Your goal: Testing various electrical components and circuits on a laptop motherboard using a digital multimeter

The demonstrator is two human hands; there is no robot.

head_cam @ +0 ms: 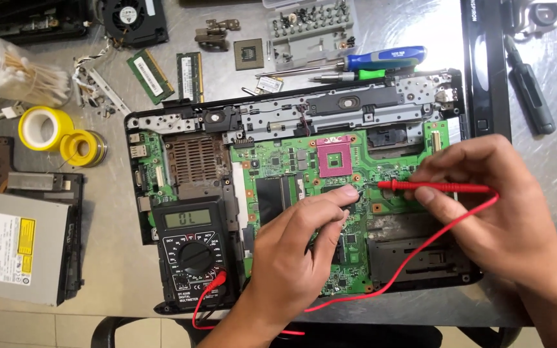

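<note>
A grey optical drive [17, 248] with white and yellow labels lies at the desk's [114, 270] left edge. The left hand [294, 254] hides whatever it pinches, probably a probe, on the green circuit board [278, 171] mid-desk. The right hand [494, 206] pinches a red probe [433, 187] there.

Electronics repair workshop. Grey worktop [117, 258] strewn with an opened laptop chassis [304, 187], bare green motherboard [291, 180], digital multimeter [195, 251], loose memory modules [151, 76], a cooling fan [127, 18], screwdriver [381, 59], bit set [311, 29], solder spool [84, 148], tape roll [43, 127], cotton swabs [14, 71], removed optical drive [17, 248].
</note>
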